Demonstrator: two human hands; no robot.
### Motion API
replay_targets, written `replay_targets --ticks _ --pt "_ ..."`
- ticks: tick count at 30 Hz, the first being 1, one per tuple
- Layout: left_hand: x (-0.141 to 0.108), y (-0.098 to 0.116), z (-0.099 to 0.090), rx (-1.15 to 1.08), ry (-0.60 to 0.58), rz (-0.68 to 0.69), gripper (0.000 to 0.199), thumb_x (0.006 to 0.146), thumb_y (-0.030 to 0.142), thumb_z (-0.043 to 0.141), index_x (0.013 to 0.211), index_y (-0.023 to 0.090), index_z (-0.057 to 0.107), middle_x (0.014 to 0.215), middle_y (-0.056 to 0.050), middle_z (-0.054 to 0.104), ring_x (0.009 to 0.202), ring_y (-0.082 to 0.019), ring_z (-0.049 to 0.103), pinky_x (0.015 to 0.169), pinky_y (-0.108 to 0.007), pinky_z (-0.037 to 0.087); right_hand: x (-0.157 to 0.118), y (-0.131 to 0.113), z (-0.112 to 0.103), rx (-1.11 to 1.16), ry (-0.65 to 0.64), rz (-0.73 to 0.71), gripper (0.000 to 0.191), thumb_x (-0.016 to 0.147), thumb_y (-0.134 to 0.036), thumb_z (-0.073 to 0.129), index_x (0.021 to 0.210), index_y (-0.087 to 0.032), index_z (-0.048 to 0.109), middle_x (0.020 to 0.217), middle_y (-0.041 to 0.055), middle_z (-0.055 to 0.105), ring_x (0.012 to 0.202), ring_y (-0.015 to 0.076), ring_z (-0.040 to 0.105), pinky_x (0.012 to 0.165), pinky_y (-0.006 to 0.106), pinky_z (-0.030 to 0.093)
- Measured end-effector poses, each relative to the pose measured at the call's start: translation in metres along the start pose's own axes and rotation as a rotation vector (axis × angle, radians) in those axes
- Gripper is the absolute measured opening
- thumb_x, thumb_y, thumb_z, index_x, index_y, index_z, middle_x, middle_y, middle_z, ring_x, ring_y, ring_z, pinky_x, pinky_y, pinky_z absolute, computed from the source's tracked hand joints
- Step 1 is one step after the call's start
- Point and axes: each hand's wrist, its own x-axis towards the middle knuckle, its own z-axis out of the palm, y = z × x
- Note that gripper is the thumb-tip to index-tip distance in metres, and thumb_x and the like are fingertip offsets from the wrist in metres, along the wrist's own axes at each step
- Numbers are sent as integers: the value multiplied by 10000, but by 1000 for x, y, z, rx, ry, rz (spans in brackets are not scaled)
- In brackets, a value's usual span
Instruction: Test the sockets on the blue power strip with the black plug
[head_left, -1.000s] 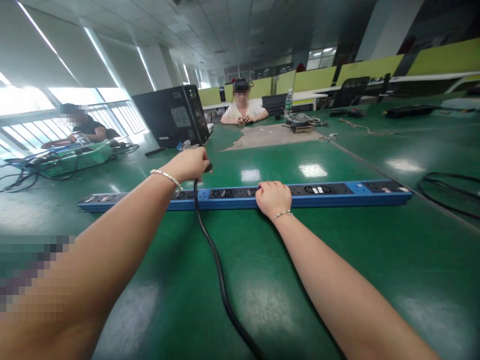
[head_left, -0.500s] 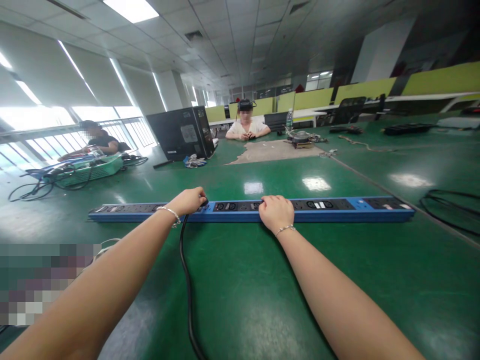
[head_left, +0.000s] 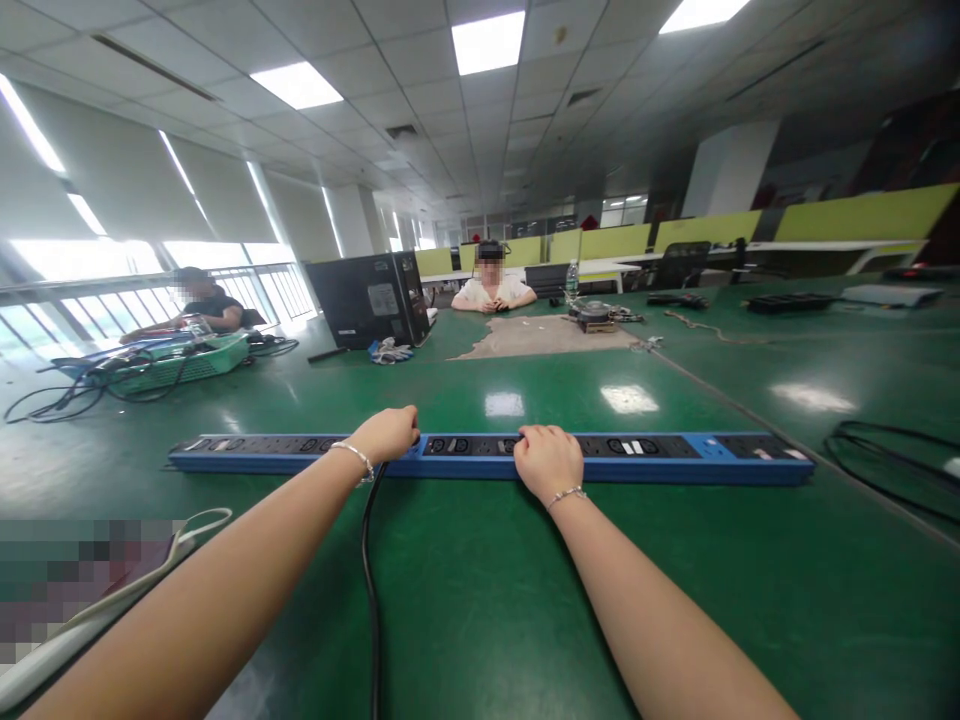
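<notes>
A long blue power strip with black sockets lies crosswise on the green table in front of me. My left hand is closed over its left-middle part, around the plug end of a black power cord. The plug is mostly hidden under my fingers. From there the black power cord hangs toward me across the table. My right hand is wrapped over the strip right of its middle, fingers on the far side, covering some sockets. White labels show on the sockets to the right of it.
A black computer case stands at the back left beside a glove. Farther left is a green basket with cables. Black cables lie at the right. A person sits across the table, another at the left.
My left hand has shifted slightly right along the strip, and the plug's dark end shows less. My right hand keeps its hold. The whole view has tilted upward.
</notes>
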Motion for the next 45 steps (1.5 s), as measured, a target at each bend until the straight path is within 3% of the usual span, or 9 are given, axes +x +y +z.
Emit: replay_targets --ticks 9,20,30,39,45 --pt "-1 -2 9 -15 -11 -16 226 832 292 412 948 184 572 932 -102 696 898 -213 643 741 -285 457 1 0 2 -6 -12 18 306 823 -225 406 948 -223 685 984 43 696 960 193 560 825 315 329" --pt "5 4 16 24 -56 -23 263 836 261 374 1026 143 513 972 -165 678 911 -255 641 744 -345 465 2 0 1 -21 -48 20 317 832 -232 395 969 -226 681 1015 38 688 983 192 554 839 312 327" --pt "2 4 22 -3 -22 -49 261 845 289 373 1038 160 494 975 -149 674 917 -250 640 753 -344 468 2 0 -2 -25 -79 12 318 833 -234 390 965 -236 678 1024 20 686 981 185 559 830 309 341" --pt "-18 28 30 -12 96 -219 290 868 144 261 1083 157 454 921 -155 663 885 -244 654 718 -347 481 2 1 -3 -63 -59 -25 320 830 -234 389 959 -226 682 1003 24 692 938 188 578 790 313 360" --pt "-17 24 27 0 109 -181 237 869 158 311 1031 159 483 901 -134 671 875 -224 654 729 -321 479 3 3 1 -63 -57 -6 333 828 -244 382 979 -236 678 1017 19 688 955 196 570 806 329 362"
